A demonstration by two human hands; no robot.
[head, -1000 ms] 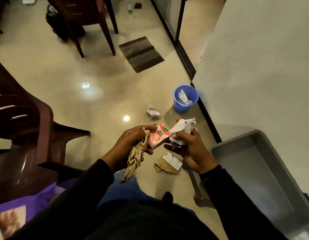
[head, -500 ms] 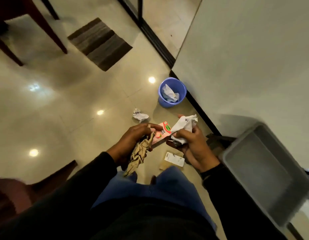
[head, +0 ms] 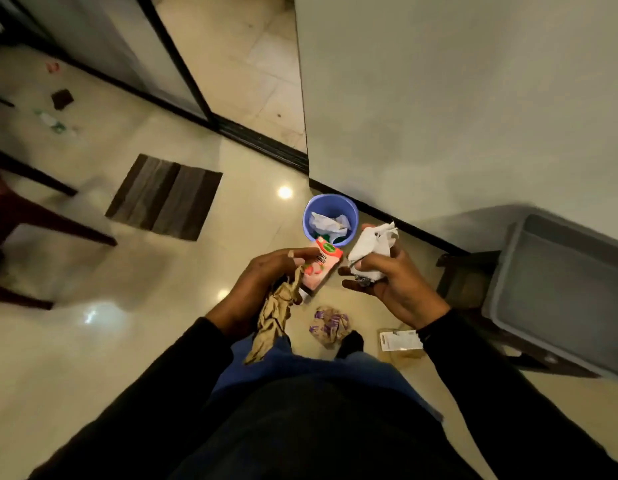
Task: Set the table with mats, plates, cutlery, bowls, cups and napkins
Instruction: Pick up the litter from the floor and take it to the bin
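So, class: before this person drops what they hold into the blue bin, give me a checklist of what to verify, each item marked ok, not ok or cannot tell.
1. Left hand grips the pink drink carton and the crumpled brown paper: ok.
2. Right hand holds the white tissue wad: ok.
3. Blue bin is upright, mouth open: ok.
4. Bin has room left; paper already lies inside: cannot tell.
5. Hands are over the bin mouth: not ok, they are nearer the person.
6. Floor litter is gathered: not ok, a purple-printed wrapper lies by the foot.
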